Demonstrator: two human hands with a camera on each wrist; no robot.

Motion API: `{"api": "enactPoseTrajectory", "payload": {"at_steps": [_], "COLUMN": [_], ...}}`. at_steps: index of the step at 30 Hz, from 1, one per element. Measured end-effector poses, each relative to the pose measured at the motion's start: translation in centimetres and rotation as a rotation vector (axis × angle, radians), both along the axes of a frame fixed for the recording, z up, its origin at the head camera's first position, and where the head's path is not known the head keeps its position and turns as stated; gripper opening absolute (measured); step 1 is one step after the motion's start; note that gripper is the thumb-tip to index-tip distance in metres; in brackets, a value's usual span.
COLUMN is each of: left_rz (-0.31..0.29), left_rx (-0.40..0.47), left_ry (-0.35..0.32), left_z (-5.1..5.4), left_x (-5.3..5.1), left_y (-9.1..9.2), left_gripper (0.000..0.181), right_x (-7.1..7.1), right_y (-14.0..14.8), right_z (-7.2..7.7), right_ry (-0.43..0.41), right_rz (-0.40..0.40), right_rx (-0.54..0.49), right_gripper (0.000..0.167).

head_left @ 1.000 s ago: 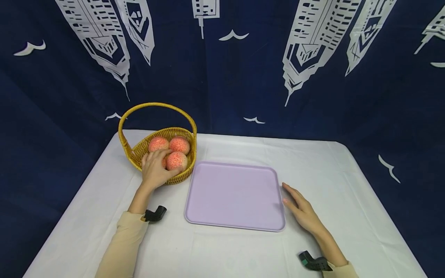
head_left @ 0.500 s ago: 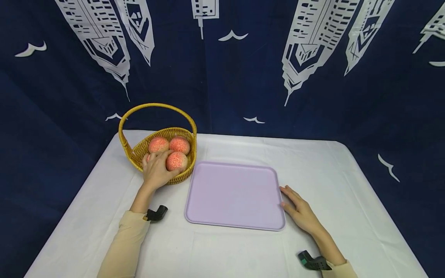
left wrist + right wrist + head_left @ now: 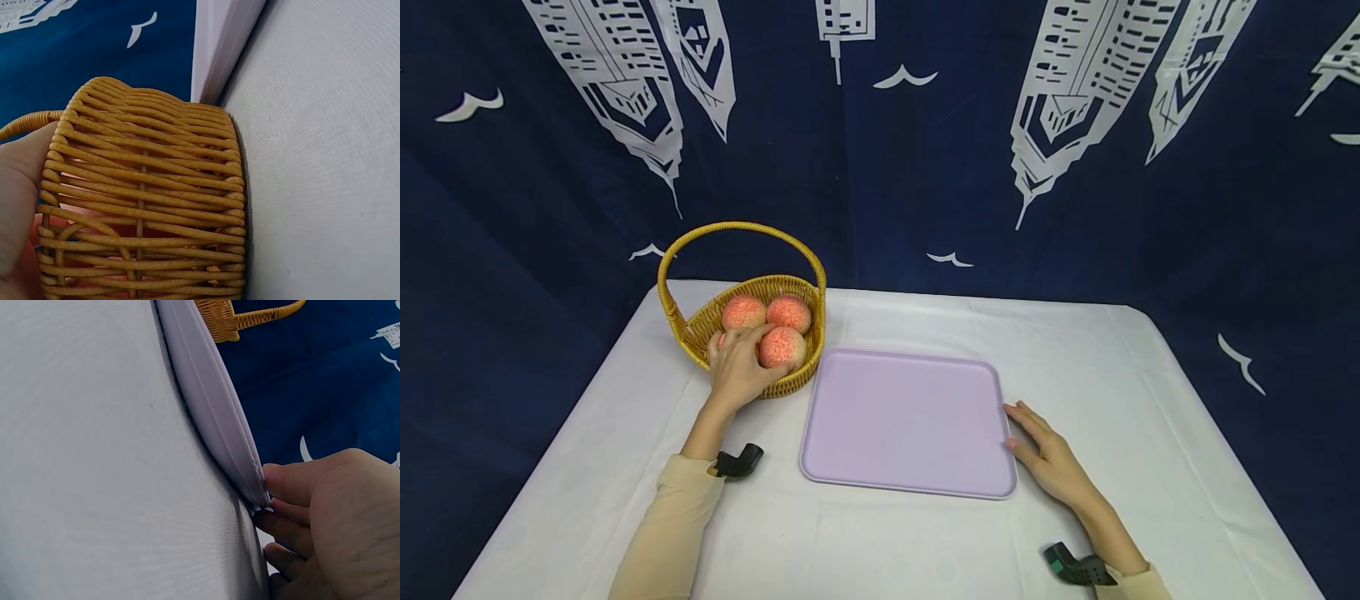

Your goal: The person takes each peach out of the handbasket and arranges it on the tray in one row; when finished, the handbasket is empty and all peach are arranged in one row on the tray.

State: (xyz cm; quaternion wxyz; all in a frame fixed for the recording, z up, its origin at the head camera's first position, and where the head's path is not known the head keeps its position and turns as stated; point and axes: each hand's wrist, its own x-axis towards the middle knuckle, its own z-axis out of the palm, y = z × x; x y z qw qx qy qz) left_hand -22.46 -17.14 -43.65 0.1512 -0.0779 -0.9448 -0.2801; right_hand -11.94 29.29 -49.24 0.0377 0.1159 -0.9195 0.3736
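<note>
In the head view, a yellow wicker basket (image 3: 782, 385) with a tall handle holds several round, pink-speckled peaches. My left hand (image 3: 739, 371) reaches over the front rim. Its thumb and forefinger lie on either side of the front right peach (image 3: 782, 346) and grip it, while the other fingers cover most of the front left peach. The left wrist view shows mainly the basket's woven side (image 3: 150, 187). A lilac rectangular tray (image 3: 910, 425) lies right of the basket. My right hand (image 3: 1052, 462) touches its right edge with extended fingertips and thumb, as the right wrist view also shows.
A white cloth (image 3: 880, 550) covers the table under everything. Behind it hangs a dark blue curtain (image 3: 895, 200) with white printed buildings and birds. Two more peaches, a left one (image 3: 744, 311) and a right one (image 3: 789, 312), sit at the basket's back.
My right hand has moved slightly left and down, bringing its fingertips to the tray's edge. The left hand has shifted very slightly over the peaches; basket and tray stay in place.
</note>
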Motion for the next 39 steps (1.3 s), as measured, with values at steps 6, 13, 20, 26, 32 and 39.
{"api": "enactPoseTrajectory", "payload": {"at_steps": [6,13,20,26,32,39], "left_rz": [-0.009,-0.008,-0.017,-0.106,-0.179,-0.255], "left_rx": [0.068,0.196,0.275,0.372,0.401,0.404], "left_ry": [0.043,0.066,0.087,0.113,0.097,0.052], "left_z": [0.1,0.7,2.0,3.3,3.7,3.6], "left_x": [0.1,0.3,1.2,2.0,2.8,3.0], "left_y": [-0.1,0.2,0.8,1.7,3.4,6.2], "left_gripper": [0.074,0.075,0.078,0.075,0.07,0.069], "right_x": [0.0,0.0,0.0,0.0,0.0,0.1], "right_y": [0.0,0.0,0.0,0.0,0.0,0.0], "right_z": [0.1,0.0,-0.1,-0.1,-0.1,0.0], "right_ry": [0.01,0.014,0.025,0.018,0.03,0.02], "right_rz": [0.003,0.0,0.0,0.001,0.008,0.004], "right_rx": [0.007,0.01,0.011,0.006,0.002,0.002], "right_gripper": [0.05,0.05,0.05,0.05,0.05,0.05]}}
